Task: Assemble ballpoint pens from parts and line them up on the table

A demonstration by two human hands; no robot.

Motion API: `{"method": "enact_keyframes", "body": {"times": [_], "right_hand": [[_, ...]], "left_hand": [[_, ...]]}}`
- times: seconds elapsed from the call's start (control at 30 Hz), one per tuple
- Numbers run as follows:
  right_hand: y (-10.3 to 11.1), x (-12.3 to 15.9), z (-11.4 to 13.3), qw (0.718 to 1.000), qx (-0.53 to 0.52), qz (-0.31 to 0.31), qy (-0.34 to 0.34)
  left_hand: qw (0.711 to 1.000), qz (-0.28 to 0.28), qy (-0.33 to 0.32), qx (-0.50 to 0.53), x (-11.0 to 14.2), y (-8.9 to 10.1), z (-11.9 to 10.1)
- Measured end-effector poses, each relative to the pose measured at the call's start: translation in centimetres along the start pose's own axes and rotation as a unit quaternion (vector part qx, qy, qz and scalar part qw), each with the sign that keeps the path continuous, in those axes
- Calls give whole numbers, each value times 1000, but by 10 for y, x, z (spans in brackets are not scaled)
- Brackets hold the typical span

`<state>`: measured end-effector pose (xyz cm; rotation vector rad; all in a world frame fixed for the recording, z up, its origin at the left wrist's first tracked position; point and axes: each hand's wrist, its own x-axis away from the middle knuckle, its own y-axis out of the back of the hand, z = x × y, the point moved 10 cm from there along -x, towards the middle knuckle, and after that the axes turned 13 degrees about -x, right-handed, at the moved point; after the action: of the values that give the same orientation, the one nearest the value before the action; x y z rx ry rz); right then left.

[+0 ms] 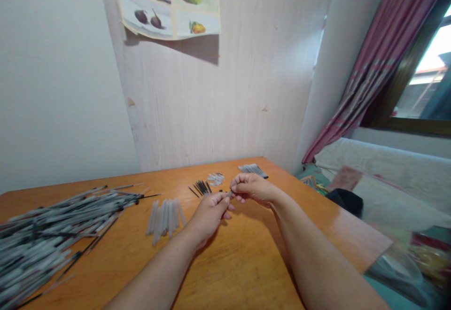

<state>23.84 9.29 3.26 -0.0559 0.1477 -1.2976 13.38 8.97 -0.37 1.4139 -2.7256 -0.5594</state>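
Note:
My left hand point(210, 213) and my right hand point(251, 188) meet above the middle of an orange wooden table point(229, 263). Both are closed in a pinch on one small grey pen part point(229, 193) held between their fingertips. Just left of my left hand lies a row of clear pen barrels point(165, 215). Behind the hands sit a small bunch of thin black refills point(201, 187) and a little heap of clear caps point(215, 178).
A big pile of grey and black pens point(45, 235) covers the table's left side. A bundle of dark pens point(252, 170) lies at the far right corner. A fruit poster point(169, 2) hangs on the wall. A bed point(394, 178) and a curtain point(369, 65) are to the right.

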Motion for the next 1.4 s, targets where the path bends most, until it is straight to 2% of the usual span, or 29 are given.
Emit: {"method": "enact_keyframes", "body": {"times": [0.23,0.43,0.73,0.9,1.1,1.4], "right_hand": [[2,1,-3,1000,-5,-10,-14],[5,1,-5,1000,0,5,-22],[11,8,-7,997,21,13,-66],[14,13,-7,995,43,13,-83],[17,17,-5,994,63,-1,-92],[18,19,-3,994,66,-4,-89]], "left_hand": [[1000,7,22,19,-1,-2,6],[998,10,42,40,-1,-5,12],[999,32,31,23,-2,-14,12],[997,39,43,53,-1,-21,14],[995,53,50,67,-2,-27,18],[996,54,56,47,-4,-26,18]]}}
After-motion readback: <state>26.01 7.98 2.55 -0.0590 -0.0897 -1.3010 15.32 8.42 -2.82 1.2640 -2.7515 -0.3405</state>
